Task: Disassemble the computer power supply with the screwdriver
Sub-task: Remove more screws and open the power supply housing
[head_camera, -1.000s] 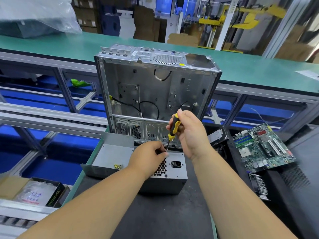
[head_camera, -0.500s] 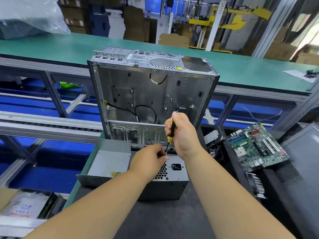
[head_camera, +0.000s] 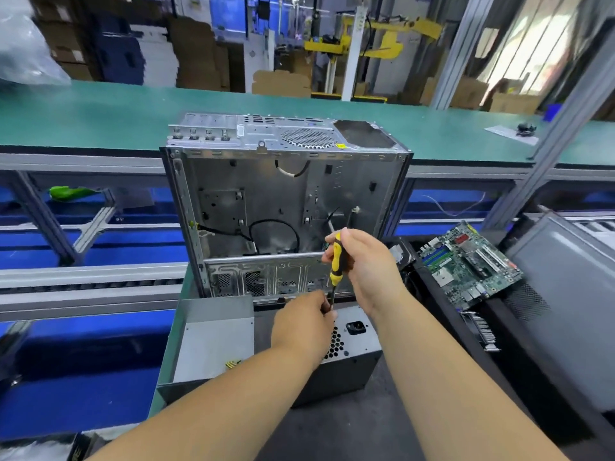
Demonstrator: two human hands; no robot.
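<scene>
Working from the left of my view, I note a grey metal box (head_camera: 218, 341) lying on the dark work mat (head_camera: 349, 430), touching the left flank of the power supply (head_camera: 357, 344). The power supply sits at the centre of the mat, directly in front of the opened computer case (head_camera: 283, 207), which stands upright with its bare interior facing me and a few black cables hanging inside. My left hand (head_camera: 301, 327) rests on top of the power supply at its far edge, fingers curled around the lower end of the screwdriver shaft; I cannot see the tip itself because the fingers cover it, so whether it is seated in a screw is uncertain. The screwdriver (head_camera: 336, 264), yellow and black in the handle, stands nearly upright above that point. My right hand (head_camera: 364, 266) is clamped around the handle, thumb toward the top. The two hands are close together, one above the other on the same tool. The vented face of the power supply with its black mains socket (head_camera: 355, 327) is exposed just right of the left hand. Further right, a green motherboard (head_camera: 466, 264) lies tilted on dark equipment, well apart from the power supply. Behind the case runs a long green bench (head_camera: 100, 111).
</scene>
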